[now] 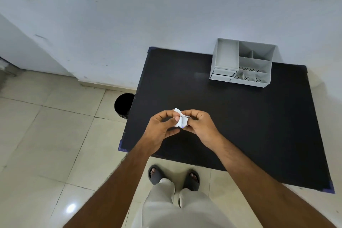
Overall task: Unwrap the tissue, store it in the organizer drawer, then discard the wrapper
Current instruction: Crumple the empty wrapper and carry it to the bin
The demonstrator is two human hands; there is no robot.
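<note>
A small white wrapped tissue [181, 120] is pinched between both hands above the left part of the black table [240, 120]. My left hand [161, 127] grips its left side with thumb and fingers. My right hand [199, 126] holds its right side. The packet looks crumpled, with a flap sticking up at the top left; whether the tissue is out of its wrapper I cannot tell. A grey desk organizer [242, 62] with several compartments stands at the table's far right, its two small drawers [223, 74] at the front left, both pushed in.
A black waste bin [123, 105] stands on the tiled floor against the table's left edge. A white wall runs behind the table. My feet in dark sandals [174, 177] are at the table's near edge.
</note>
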